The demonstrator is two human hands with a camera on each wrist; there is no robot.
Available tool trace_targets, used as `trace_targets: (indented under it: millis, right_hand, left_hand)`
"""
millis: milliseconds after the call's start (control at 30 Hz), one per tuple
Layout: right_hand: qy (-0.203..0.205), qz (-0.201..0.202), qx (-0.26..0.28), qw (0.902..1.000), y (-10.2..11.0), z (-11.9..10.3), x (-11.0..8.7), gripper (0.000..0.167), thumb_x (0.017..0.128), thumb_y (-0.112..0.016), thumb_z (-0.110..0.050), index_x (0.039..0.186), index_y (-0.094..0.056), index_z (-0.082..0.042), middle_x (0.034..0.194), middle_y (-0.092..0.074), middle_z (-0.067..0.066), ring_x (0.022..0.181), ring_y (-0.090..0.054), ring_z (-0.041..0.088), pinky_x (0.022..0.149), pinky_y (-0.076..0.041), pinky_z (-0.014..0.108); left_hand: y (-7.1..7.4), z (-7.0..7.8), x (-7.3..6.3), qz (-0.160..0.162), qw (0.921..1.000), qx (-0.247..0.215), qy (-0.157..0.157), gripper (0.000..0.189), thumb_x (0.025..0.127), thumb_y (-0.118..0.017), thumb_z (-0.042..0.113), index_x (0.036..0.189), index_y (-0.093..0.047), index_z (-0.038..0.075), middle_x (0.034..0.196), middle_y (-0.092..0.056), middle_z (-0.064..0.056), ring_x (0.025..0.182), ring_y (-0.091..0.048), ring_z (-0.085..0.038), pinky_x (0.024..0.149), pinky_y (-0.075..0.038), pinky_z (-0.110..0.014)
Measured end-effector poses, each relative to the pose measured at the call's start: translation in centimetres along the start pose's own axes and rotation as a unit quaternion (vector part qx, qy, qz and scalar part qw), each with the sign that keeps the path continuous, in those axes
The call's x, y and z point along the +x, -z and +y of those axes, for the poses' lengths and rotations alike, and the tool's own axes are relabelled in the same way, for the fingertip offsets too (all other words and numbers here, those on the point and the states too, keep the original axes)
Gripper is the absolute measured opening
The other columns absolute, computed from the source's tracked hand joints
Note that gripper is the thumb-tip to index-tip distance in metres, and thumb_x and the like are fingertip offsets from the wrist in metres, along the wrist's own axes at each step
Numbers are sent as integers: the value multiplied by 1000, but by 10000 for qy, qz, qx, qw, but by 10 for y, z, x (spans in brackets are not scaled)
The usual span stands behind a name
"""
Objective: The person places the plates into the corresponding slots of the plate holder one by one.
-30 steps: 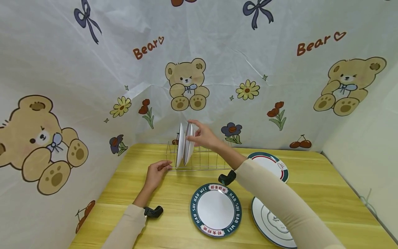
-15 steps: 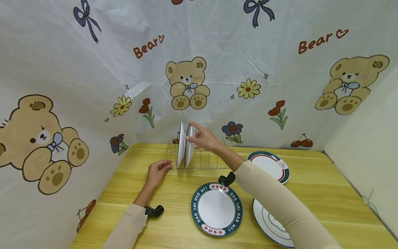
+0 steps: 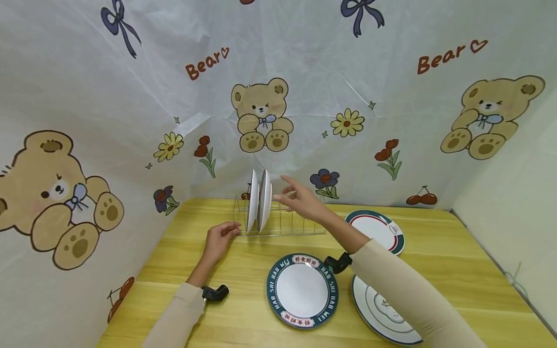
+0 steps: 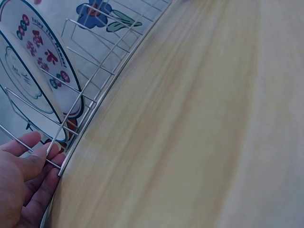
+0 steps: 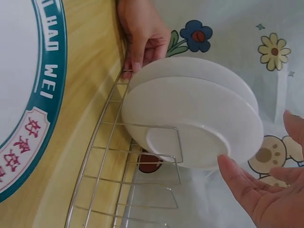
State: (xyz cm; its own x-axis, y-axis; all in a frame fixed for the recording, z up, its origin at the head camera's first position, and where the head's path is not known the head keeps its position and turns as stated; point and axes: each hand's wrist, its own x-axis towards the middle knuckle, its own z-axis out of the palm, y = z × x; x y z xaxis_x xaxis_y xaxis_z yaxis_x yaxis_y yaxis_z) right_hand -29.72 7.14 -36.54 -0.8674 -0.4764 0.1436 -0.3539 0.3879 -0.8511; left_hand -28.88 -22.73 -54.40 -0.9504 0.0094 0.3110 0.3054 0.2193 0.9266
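Two plates stand on edge at the left end of a wire dish rack: the left plate and the right plate. In the right wrist view the nearer plate shows its white underside, while the left wrist view shows the printed fronts. My left hand pinches the rack's front left corner, thumb and fingers around the wire, as the left wrist view shows. Just right of the plates, my right hand holds nothing, its fingers spread and apart from the plate rim.
A green-rimmed plate lies flat in front of the rack. A red-ringed plate and a plate with a line drawing lie to the right, partly behind my right sleeve. A bear-print cloth hangs behind the wooden table.
My right hand has let go of the right plate and drawn back to the right. That plate now stands in the rack by itself. The left hand has stayed on the rack corner.
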Motion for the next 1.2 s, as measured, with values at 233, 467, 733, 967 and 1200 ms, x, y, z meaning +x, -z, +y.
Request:
trace_targets:
  millis: [233,467,733,967,1200]
  right_hand:
    - [455,518,-64,9976,22,8,-37,65,102,-66,-24,158,-36,-13,132,-58,24,111,-64,37,86,-62,50]
    - [297,901,-223,9952,48,18,-70,60,103,-64,-23,156,-38,-15,135,-58,22,116,-62,37,88,-62,43]
    - [46,1511,-781,9854,71,36,-109,58,104,-61,-31,157,-40,-18,137,-60,15,123,-58,33,99,-54,52]
    - [-20,1917,-940,9769,92,61,-134,55,105,-61,-31,155,-43,-18,136,-61,15,123,-58,29,104,-49,50]
    - [-350,2358,-1135,9645,121,93,-150,57,105,-58,-36,156,-42,-17,144,-56,17,131,-53,34,97,-46,13]
  left_hand:
    - [0,-1,0,56,10000,37,3,18,94,-69,1,111,-75,-2,108,-74,-21,92,-74,-35,82,-63,-32]
    - [0,0,-2,28,9999,137,48,18,95,-68,0,112,-75,-2,105,-75,-17,90,-75,-30,80,-63,-27]
    - [0,4,-4,41,9999,20,109,19,95,-68,0,112,-75,-2,106,-74,-21,93,-74,-37,83,-63,-34]
    - [2,5,-6,66,9999,52,93,19,95,-69,0,112,-75,-2,106,-74,-21,92,-74,-36,82,-63,-31]
    - [-1,4,-4,57,10000,41,53,20,95,-69,1,113,-75,-4,108,-73,-22,94,-73,-37,83,-62,-32]
